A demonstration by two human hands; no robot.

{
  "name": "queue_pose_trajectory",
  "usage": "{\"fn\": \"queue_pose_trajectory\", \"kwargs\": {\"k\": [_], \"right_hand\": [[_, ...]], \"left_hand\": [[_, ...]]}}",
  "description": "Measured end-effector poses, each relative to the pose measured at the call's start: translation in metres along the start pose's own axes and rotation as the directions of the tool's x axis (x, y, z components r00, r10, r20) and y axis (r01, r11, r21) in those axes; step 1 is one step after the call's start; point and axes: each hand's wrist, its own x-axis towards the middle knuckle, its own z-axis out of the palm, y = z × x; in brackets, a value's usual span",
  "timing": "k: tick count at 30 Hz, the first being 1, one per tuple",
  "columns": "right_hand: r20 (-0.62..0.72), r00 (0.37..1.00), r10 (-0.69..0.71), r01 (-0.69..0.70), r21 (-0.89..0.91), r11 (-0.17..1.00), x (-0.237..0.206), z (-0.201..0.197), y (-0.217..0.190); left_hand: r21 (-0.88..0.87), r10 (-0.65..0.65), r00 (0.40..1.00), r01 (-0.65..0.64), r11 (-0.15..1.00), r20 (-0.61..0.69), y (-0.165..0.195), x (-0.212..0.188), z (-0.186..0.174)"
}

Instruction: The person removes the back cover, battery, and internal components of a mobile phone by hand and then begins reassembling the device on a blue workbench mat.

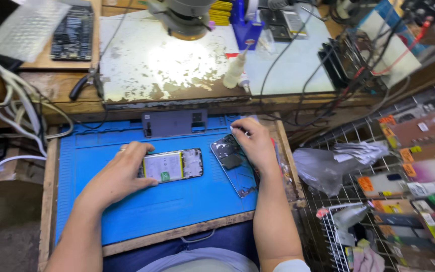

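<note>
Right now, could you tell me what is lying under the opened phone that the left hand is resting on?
The opened phone lies flat on the blue work mat. The left hand covers its left end, so that part cannot be seen. Whatever lies beneath the mat is hidden too.
</note>
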Motion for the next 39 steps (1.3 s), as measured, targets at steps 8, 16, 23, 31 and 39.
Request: {"fn": "queue_pose_trajectory", "kwargs": {"k": [8,16,23,31,39], "right_hand": [[-0.033,0.969,0.246,-0.243,0.069,0.967,0.000,-0.016,0.022],[0.146,0.980,0.135,-0.096,-0.246,0.965,-0.003,-0.002,0.015],[0.171,0.973,0.157,-0.104,-0.283,0.953,-0.002,0.003,0.007],[0.172,0.975,0.139,-0.095,-0.242,0.966,-0.001,0.008,0.000],[0.159,0.980,0.119,-0.083,-0.220,0.972,-0.001,0.011,-0.002]], "left_hand": [[-0.081,-0.094,0.995,0.091,0.993,-0.035,-0.009,0.003,0.006],[-0.444,-0.208,0.976,0.161,0.882,-0.059,-0.024,0.004,0.008],[-0.677,-0.183,0.982,0.105,0.728,-0.044,-0.056,0.010,0.019],[-0.794,-0.200,0.980,0.133,0.593,0.015,-0.068,0.011,0.021],[-0.774,-0.215,0.977,0.141,0.617,0.007,-0.064,0.010,0.018]]}}
